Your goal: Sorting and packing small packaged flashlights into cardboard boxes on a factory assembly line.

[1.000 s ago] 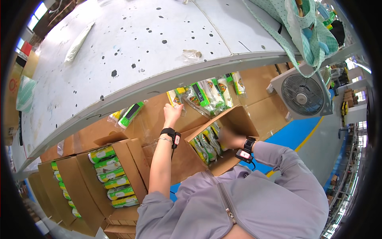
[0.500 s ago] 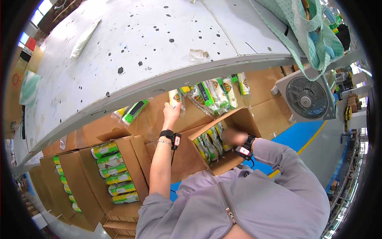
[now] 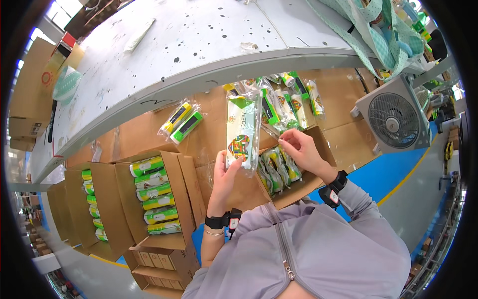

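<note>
My left hand (image 3: 226, 175) grips the lower end of a white-and-green package in a clear plastic bag (image 3: 240, 132), thumb across its printed front. The package stands upright in front of me. To its right, my right hand (image 3: 302, 152) has thumb and forefinger pinched together beside the bag; what they hold, if anything, is too small to make out. Below that hand is an open cardboard box (image 3: 294, 199), with several bagged green-and-white packages (image 3: 279, 169) packed in a row.
Loose bagged green, yellow and white tubes (image 3: 185, 127) lie on cardboard beneath a white worktable (image 3: 164, 50). At left, open cartons (image 3: 130, 192) hold stacked tubes. A grey fan (image 3: 393, 117) stands at right, under a hanging patterned bag (image 3: 398, 45).
My left hand has lifted the bagged package off the cardboard and brought it nearer. The right hand has come up out of the box toward the package. The view has shifted slightly.
</note>
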`<state>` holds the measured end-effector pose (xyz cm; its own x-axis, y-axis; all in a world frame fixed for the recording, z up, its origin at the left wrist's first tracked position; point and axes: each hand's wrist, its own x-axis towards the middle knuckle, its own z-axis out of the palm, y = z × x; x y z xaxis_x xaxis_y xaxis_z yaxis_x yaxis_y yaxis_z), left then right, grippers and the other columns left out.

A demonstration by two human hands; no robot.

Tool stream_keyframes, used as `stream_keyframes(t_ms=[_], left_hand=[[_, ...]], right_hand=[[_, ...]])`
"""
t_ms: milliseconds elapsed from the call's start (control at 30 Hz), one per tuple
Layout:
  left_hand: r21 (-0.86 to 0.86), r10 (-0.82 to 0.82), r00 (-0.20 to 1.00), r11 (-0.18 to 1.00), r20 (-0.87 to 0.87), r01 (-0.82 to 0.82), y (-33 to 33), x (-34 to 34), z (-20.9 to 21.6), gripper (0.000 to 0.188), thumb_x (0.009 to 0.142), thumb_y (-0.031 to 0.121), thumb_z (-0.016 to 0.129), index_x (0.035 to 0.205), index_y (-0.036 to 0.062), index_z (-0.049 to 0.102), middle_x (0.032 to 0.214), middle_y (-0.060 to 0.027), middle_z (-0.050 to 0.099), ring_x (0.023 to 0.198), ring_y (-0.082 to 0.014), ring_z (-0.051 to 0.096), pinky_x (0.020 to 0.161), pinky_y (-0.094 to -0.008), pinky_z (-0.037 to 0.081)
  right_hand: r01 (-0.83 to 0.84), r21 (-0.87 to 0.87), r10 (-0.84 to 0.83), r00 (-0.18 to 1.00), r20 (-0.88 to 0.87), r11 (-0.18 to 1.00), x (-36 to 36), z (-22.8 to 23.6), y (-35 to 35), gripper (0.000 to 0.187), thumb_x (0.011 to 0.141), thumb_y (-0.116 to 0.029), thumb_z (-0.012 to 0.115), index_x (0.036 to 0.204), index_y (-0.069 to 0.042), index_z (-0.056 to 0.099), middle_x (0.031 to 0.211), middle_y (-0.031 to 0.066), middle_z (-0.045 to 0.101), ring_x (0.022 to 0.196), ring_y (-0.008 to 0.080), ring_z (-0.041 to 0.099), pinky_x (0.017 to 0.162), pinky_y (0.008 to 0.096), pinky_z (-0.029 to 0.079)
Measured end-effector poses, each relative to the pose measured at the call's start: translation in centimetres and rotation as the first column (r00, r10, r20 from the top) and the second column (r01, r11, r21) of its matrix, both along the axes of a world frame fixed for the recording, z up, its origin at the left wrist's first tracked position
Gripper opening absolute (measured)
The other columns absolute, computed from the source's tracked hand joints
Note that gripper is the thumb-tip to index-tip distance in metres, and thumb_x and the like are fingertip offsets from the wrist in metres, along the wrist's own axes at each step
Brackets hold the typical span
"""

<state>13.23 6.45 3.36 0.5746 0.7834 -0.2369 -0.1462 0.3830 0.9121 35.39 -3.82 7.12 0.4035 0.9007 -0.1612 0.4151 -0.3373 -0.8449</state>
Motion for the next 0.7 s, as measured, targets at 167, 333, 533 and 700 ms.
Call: stream_keyframes(t_ms=[167, 333, 533, 700], left_hand=[[0.13, -0.218, 0.969, 0.971, 0.119, 0.203, -3.6, 0.5, 2.6, 0.05, 0.077, 0.0, 0.068, 0.117, 0.001, 0.038, 0.111, -0.0083, 0.053, 0.102, -0.014, 0.054, 0.089, -0.0278, 0.044], [0.729, 0.129, 0.989, 0.67, 0.072, -0.14, -4.8, 1.7, 1.6, 0.056, 0.067, -0.005, 0.073, 0.111, 0.0062, 0.04, 0.109, -0.0113, 0.054, 0.103, -0.0231, 0.056, 0.087, -0.0366, 0.047], [0.99, 0.127, 0.982, -0.001, 0.141, -0.142, -4.1, 0.9, 0.7, 0.037, 0.063, 0.0, 0.071, 0.094, 0.0077, 0.052, 0.104, -0.0081, 0.057, 0.1, -0.0279, 0.058, 0.085, -0.0407, 0.048], [0.992, -0.089, 0.994, -0.113, -0.06, 0.05, -4.7, 2.7, 1.6, 0.037, 0.06, 0.002, 0.072, 0.093, 0.0088, 0.056, 0.109, -0.0092, 0.055, 0.101, -0.0279, 0.057, 0.087, -0.042, 0.047]], right_hand=[[-0.123, 0.36, 0.325, 0.748, -0.579, 0.925, -2.9, 3.1, 0.4, 0.047, 0.084, -0.015, 0.064, 0.124, -0.002, 0.043, 0.114, 0.005, 0.055, 0.104, 0.0148, 0.055, 0.087, 0.0311, 0.045], [-0.157, 0.371, 0.4, 0.455, -0.795, 0.915, -2.6, 2.8, -1.4, 0.06, 0.086, -0.023, 0.057, 0.135, 0.001, 0.032, 0.134, 0.0119, 0.042, 0.122, 0.0203, 0.043, 0.104, 0.0355, 0.034], [-0.156, 0.069, 0.029, -0.249, -0.968, 0.985, -1.0, 5.4, -4.6, 0.056, 0.087, -0.022, 0.059, 0.135, -0.003, 0.036, 0.13, 0.0118, 0.046, 0.118, 0.0173, 0.046, 0.099, 0.0315, 0.038], [-0.539, -0.142, 0.32, 0.669, -0.67, 0.83, -0.6, 4.8, -6.9, 0.044, 0.083, -0.021, 0.066, 0.118, -0.001, 0.049, 0.104, 0.0018, 0.058, 0.092, 0.0065, 0.053, 0.082, 0.024, 0.045]])
